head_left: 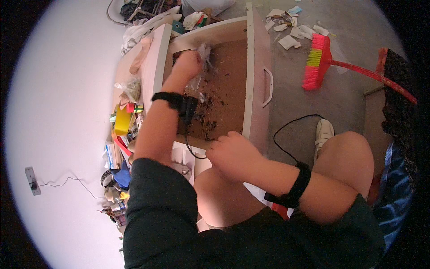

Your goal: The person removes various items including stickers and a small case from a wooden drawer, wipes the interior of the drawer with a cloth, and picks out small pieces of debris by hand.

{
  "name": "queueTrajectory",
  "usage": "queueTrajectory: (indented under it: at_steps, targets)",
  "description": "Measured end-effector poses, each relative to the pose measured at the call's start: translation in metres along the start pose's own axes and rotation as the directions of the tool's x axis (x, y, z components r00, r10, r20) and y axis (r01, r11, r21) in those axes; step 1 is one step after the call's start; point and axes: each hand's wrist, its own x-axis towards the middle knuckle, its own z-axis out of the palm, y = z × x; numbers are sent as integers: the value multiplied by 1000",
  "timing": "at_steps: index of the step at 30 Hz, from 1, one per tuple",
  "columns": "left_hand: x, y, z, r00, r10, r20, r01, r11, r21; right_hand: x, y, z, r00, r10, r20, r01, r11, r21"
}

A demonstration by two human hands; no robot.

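An open drawer (249, 89) with a brown bottom and pale walls lies in front of me, dark crumbs and dirt (208, 127) scattered inside it. My left hand (188, 64) reaches into its far left part, closed on a crumpled plastic bag (204, 56), thin and greyish see-through, blurred by motion. Shreds of clear plastic hang below that hand. At the near right corner of the drawer is my right hand (234, 154), its fingers curled in. What the right fingers hold, if anything, is hidden. Each wrist wears a black strap, with a black cable nearby.
On the grey floor at right lies a red and yellow broom (318, 62) beside scraps of paper (291, 31). A white handle (268, 87) juts from the drawer front. Mixed household items (123, 121) crowd the wall side at left. My knees flank the drawer's near end.
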Motion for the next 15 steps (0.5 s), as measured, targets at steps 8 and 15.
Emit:
queueTrajectory:
  at_steps: [8,15]
  targets:
    - [-128,-27,-86,901,-112,-419,103,994,-44,12,8,3,936,-11,-351,76,982,172]
    - [-213,57,-134,828,164,-536,-226,973,-51,8,-9,-59,759,610,-228,-137,492,860]
